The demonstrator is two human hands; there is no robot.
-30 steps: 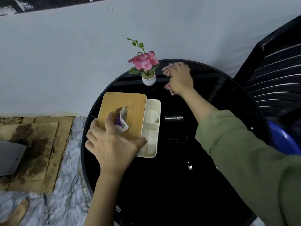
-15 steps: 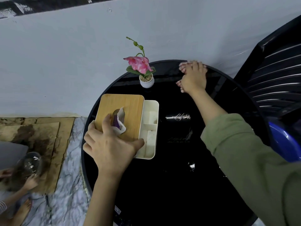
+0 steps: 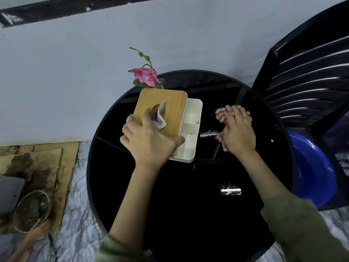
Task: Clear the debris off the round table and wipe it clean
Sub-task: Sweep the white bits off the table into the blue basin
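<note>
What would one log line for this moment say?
left hand: holds tissue box | right hand: presses cloth on table | flower pot: behind box

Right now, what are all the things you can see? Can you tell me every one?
round table: one, shiny black, in the middle.
tissue box: one, white with a wooden lid, on the table's far left part, tissue poking out.
flower pot plant: one, pink flower, behind the box by the wall.
cloth: one, red-and-white checked, on the table under the right hand.
chair: one, black, far right.
tub: one, blue, right of the table.
glass bowl: one, clear, on the floor at left, held by another person's hand.
left hand: gripping the box.
right hand: pressing the cloth.
</note>
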